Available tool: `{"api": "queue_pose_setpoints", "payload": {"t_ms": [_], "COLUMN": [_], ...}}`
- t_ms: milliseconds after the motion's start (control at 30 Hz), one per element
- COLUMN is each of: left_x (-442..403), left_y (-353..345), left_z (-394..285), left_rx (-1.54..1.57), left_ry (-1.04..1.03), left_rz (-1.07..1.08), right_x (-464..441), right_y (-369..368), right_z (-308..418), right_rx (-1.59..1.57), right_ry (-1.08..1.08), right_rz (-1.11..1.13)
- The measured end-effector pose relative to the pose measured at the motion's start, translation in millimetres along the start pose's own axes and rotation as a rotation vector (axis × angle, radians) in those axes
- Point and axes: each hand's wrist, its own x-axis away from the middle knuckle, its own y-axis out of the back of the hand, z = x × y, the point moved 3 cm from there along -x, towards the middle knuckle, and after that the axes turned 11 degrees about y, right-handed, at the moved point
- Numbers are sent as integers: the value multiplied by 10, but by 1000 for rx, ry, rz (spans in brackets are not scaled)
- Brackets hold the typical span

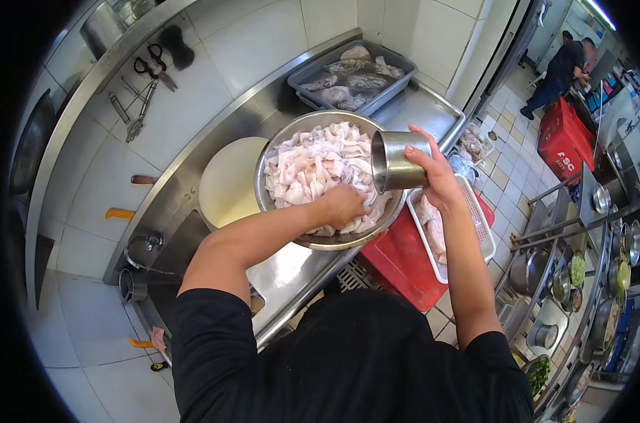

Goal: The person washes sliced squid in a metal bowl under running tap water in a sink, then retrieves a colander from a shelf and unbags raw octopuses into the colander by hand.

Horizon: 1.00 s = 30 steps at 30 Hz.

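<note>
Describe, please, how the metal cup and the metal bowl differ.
The metal cup is narrow, while the metal bowl is much wider. The metal cup is tipped sideways in the right hand, whereas the metal bowl sits mouth upward. The metal bowl holds pale, raw-looking pieces; whether the metal cup holds anything cannot be told. Both are round and metallic.

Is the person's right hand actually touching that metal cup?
Touching: the head view shows the right hand holding the metal cup, its thumb lying against the outside.
</note>
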Motion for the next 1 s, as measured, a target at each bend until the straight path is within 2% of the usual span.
{"api": "queue_pose_setpoints", "payload": {"t_ms": [67,200,300,467,600,700,733,833,867,900,933,967,1000], "left_x": [-80,90,80,308,354,370,383,482,565,535,489,491,420], "left_y": [10,82,110,302,373,552,586,878,1038,1057,1043,992,869], "left_z": [-32,22,59,188,386,556,589,723,700,684,705,725,705], "left_rx": [17,73,146,175,407,587,755,742,764,777,788,795,711], "left_ry": [7,67,117,169,307,386,357,440,531,510,496,500,499], "left_rz": [11,3,14,-52,-236,-299,-414,-612,-596,-690,-786,-887,-726], "right_x": [14,81,137,60,87,139,173,139,133,128,81,37,-14], "right_y": [33,-35,140,402,512,444,373,356,334,335,390,446,482], "right_z": [26,-62,-161,-364,-305,-198,-126,-88,-42,-14,-1,-24,-29], "right_rx": [-10,-324,-642,-689,-627,-522,-484,-460,-439,-417,-467,-431,-447], "right_ry": [6,97,78,21,-36,-39,-39,-15,-1,11,23,-31,-39], "right_rz": [8,130,206,59,8,-63,-98,-95,-124,-153,-63,-122,-77]}}
